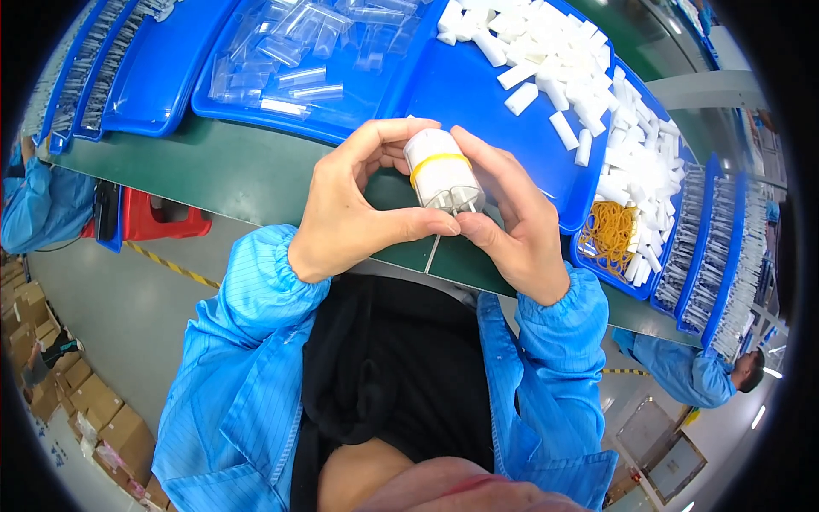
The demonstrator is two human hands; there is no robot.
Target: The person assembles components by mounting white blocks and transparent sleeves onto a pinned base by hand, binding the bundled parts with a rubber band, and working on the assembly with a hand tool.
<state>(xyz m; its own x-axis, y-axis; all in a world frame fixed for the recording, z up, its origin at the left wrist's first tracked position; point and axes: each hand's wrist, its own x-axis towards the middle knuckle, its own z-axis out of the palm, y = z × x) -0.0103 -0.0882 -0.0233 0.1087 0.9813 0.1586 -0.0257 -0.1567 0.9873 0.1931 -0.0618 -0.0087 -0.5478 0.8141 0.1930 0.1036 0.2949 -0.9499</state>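
A short white cylindrical bundle is held between my two hands above the green table's front edge. One yellow rubber band circles its middle. Several rounded, partly clear pieces show at its near end. My left hand curls round the left side, with the thumb at the near end and a finger reaching the top. On the right side, my right hand is bent round it in the same way, its thumb close to the left thumb. Some fingertips behind the bundle are hidden.
Ahead, a blue tray carries clear tubes. Beside it, another blue tray holds white cylinders. Yellow rubber bands lie among white pieces at right. Filled racks flank the table; a co-worker is at far right.
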